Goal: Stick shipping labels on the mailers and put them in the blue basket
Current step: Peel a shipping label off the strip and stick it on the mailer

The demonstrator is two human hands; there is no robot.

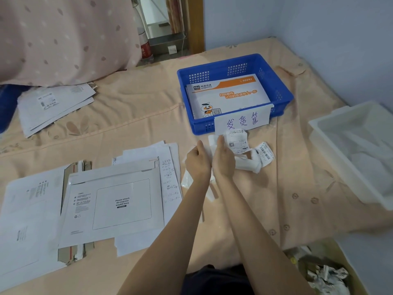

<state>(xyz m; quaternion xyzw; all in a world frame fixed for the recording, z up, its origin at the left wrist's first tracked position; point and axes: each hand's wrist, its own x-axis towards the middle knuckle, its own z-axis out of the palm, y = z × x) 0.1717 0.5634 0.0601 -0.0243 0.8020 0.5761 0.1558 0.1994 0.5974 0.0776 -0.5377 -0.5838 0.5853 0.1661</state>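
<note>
I see both hands, left hand (197,161) and right hand (223,160), pinching a curled label (236,140) (already crumpled); it may tear or stick to itself before reaching the mailer (114,205).

The fingers of both hands were hidden behind their backs, so each grip on the crumpled labels (238,145) could not be judged. The label print was too small to read. The cardboard box (323,271) and white tray (361,154) were cut off by the right edge.
</note>
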